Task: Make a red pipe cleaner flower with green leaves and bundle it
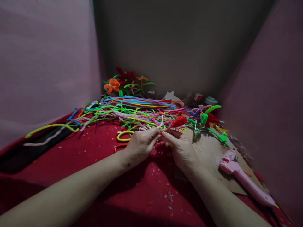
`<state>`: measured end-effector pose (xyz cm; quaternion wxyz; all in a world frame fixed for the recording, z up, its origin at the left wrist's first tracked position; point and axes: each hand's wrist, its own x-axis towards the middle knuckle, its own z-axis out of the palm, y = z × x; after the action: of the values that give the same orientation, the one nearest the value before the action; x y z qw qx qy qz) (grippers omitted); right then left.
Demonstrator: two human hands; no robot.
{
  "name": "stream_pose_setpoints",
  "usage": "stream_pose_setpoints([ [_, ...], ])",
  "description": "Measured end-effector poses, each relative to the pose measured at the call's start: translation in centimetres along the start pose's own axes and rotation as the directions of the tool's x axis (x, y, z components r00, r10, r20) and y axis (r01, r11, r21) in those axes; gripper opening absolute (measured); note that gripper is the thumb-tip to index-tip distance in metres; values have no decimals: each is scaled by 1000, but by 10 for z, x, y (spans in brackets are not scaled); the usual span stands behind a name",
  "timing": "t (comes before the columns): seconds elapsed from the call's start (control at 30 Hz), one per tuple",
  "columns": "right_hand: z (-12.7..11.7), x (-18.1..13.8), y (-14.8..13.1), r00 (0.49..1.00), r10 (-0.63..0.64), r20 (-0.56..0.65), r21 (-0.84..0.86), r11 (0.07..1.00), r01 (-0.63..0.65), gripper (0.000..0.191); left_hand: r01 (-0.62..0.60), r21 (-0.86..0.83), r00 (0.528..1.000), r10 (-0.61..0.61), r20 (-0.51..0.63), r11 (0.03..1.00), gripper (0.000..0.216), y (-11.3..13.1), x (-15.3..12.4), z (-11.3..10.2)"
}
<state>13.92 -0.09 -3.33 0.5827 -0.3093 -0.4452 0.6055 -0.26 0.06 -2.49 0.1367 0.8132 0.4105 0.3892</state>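
Observation:
Between my two hands is a red pipe-cleaner petal (pixel 179 121), its rounded end pointing up and to the right. My left hand (pixel 144 142) pinches the narrow end of it between thumb and fingers. From the right, my right hand (pixel 181 146) grips the same stem, fingertips almost touching those of the left. The exact twist at the fingertips is too small to make out. Just beyond the hands spreads a tangle of coloured pipe cleaners (pixel 113 110). Scissors with a yellow handle loop (pixel 124 136) and a red one lie partly behind my left hand.
A pink glue gun (pixel 246 181) rests on a cardboard sheet (pixel 205 151) at the right. Finished pipe-cleaner flowers stand there, including a purple flower (pixel 195 114), and an orange flower (pixel 112 85) at the back left. Clippings litter the red cloth (pixel 99 176). Walls close in the sides.

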Motion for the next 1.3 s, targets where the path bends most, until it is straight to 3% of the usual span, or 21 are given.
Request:
stream_pose_setpoints([
  [0.07,0,0,-1,999,-22,40,-32,999,24,8,52,-47,999,-52,0,998,17,1,1,-2],
  [0.17,-1,0,-3,995,-70,75,-127,989,79,11,195,-250,981,-188,55,948,17,7,5,-8],
  [0.3,-4,1,-3,993,-118,29,-198,973,122,8,439,-537,898,-353,261,720,16,11,8,-11],
  [0.43,-6,2,-2,998,-54,26,-105,993,56,6,527,-741,848,-317,424,417,15,4,7,-8],
  [0.53,-5,2,-4,999,29,43,-36,999,-27,14,587,-790,804,-237,545,175,12,-1,8,-7],
  [0.6,-5,2,-5,995,66,71,-3,998,-66,17,626,-776,774,-180,607,78,8,-2,8,-8],
  [0.67,-4,3,-5,994,66,85,30,997,-69,15,643,-764,762,-149,630,53,7,-1,10,-9],
  [0.73,-4,3,-4,996,49,71,54,997,-53,11,628,-769,776,-168,608,118,12,2,10,-10],
  [0.77,-4,3,-3,998,40,54,62,997,-43,10,612,-765,790,-197,580,199,15,4,10,-10],
  [0.87,-3,1,0,1000,19,0,67,998,-19,7,456,-627,889,-298,347,632,19,8,7,-8],
  [0.93,-2,0,1,1000,4,-27,44,999,-3,5,255,-374,966,-223,128,892,14,8,3,-5],
  [0.97,-1,0,1,999,4,-35,26,1000,-3,5,163,-246,987,-154,56,956,11,7,2,-4],
  [1.03,-1,-1,1,999,7,-39,-8,1000,-7,5,56,-84,998,-55,8,995,11,5,0,-2],
  [1.1,-1,-1,0,999,7,-32,-46,999,-8,6,57,-37,998,-56,18,998,13,4,0,-2],
  [1.2,-2,0,-1,1000,-4,-3,-93,996,3,8,134,-101,991,-130,40,986,18,5,3,-5],
  [1.3,-3,1,-1,999,-26,28,-116,993,29,7,258,-284,966,-240,97,923,19,8,6,-9],
])
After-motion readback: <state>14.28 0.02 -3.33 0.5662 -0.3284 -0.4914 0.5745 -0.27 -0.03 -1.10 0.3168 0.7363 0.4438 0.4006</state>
